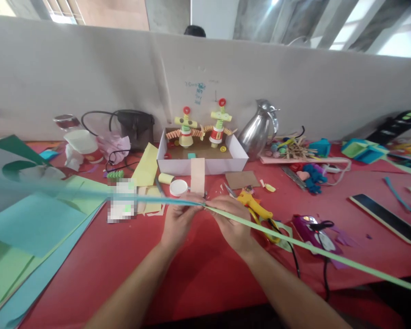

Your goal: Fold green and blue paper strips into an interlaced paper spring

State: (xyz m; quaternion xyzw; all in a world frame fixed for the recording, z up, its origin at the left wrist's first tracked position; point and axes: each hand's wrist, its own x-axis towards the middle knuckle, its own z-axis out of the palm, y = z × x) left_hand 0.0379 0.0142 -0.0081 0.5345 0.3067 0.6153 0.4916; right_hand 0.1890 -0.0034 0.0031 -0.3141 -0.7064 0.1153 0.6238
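Just above the red table, both hands meet with fingers pinched together. My left hand (178, 225) closes on a long blue paper strip (150, 199), which runs off to the left and blurs. A long light-green paper strip (294, 238) stretches right and down from my right hand (232, 223), whose fingers are closed on it. The two strips meet between my fingertips; how they join is too small to tell. Behind the fingers shows a pale peach paper strip (197, 176), overlapping the box front, its lower end hidden. A white-lidded cup (178, 188) sits just beyond my left hand.
Two paper figures (186, 137) stand in a white box (202, 167). Beside it is a steel jug (258, 130). A yellow glue gun (255, 204), a purple corded device (315, 233) and a phone (387, 218) lie right. Coloured paper sheets (37, 224) cover the left.
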